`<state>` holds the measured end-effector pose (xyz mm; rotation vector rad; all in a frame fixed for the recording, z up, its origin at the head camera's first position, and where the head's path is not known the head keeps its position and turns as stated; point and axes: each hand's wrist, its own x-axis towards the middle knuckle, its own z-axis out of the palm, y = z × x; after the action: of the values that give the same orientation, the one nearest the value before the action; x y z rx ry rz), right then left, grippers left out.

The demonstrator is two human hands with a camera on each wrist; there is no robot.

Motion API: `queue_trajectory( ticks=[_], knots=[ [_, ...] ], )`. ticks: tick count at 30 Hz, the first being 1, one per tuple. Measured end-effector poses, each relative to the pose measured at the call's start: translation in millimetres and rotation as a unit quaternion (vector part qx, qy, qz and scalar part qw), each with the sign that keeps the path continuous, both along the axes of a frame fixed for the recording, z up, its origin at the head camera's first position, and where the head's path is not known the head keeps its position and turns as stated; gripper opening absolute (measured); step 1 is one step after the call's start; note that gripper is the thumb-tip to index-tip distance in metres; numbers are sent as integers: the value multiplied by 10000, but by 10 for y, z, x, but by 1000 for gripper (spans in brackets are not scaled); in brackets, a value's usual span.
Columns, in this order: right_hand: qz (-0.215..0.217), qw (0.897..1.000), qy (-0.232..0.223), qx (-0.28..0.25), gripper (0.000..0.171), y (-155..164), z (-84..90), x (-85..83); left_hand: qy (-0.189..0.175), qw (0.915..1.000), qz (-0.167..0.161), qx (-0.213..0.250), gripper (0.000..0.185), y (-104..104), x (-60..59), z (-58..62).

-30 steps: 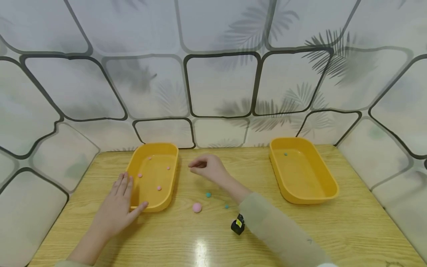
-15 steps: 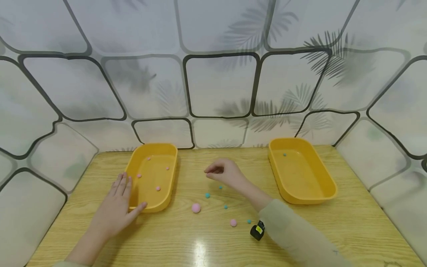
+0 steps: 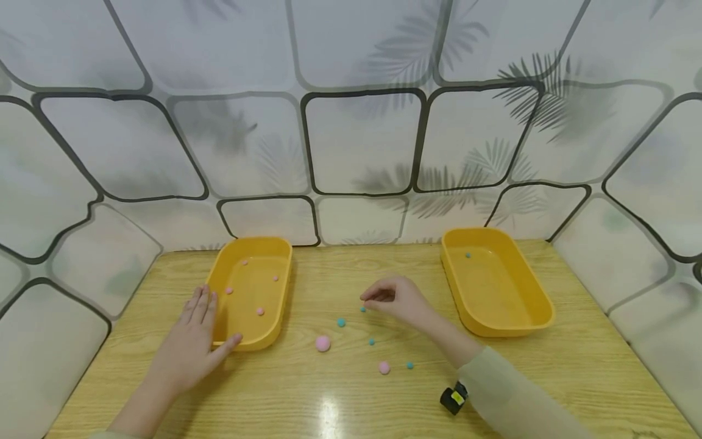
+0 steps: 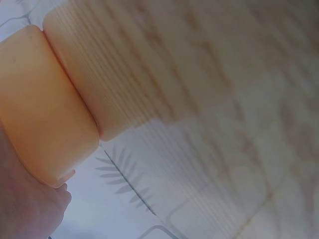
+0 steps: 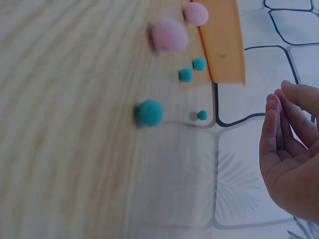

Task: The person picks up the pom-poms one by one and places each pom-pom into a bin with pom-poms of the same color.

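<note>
My left hand (image 3: 183,341) lies with straight fingers on the near left rim of the left yellow tray (image 3: 219,262); that hand (image 4: 30,199) also shows against the tray wall (image 4: 45,99). Several small pink pom-poms (image 3: 260,311) sit in this tray. Just above a small teal pom-pom (image 3: 362,310) is my right hand (image 3: 400,300), fingers loosely bent and thumb near the fingertips. In the right wrist view, nothing is visible between the fingers of the right hand (image 5: 289,154). Other teal pom-poms (image 3: 341,322) and two larger pink pom-poms (image 3: 323,343) lie on the table.
A second yellow tray (image 3: 532,289) stands at the right, with one small teal pom-pom (image 3: 468,255) inside. A black device (image 3: 454,398) with a yellow mark is worn at the right wrist. A patterned curtain (image 3: 364,140) encloses the wooden table (image 3: 263,396).
My right hand has moved right and nearer, from beside the left tray to a teal pom-pom. Pom-poms under that arm have come into view. My left hand stays on the tray.
</note>
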<state>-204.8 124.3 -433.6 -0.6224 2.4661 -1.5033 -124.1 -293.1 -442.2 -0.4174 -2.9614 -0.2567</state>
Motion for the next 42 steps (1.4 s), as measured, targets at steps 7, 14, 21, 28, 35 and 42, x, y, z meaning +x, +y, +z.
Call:
queue_trajectory(
  ticks=[7,14,21,28,35,42],
  knots=[
    [77,10000,-6,59,13,183,-120,103,46,10000,-1,45,98,5,10,-5],
    [206,9997,-89,138,14,304,-229,215,122,9999,6,9,98,-3,13,-22],
    [283,9993,-237,-59,14,351,-310,310,72,10000,23,21,97,2,-13,-13],
    [597,9968,-515,-140,17,360,-392,360,20,10000,53,-22,98,-7,-13,-22],
    [862,9944,-592,-148,21,395,-446,414,-32,10000,57,-19,97,-12,-26,-37],
    [1176,9926,-292,64,29,392,-481,423,-23,10000,68,23,98,-10,-9,-25]
  ],
)
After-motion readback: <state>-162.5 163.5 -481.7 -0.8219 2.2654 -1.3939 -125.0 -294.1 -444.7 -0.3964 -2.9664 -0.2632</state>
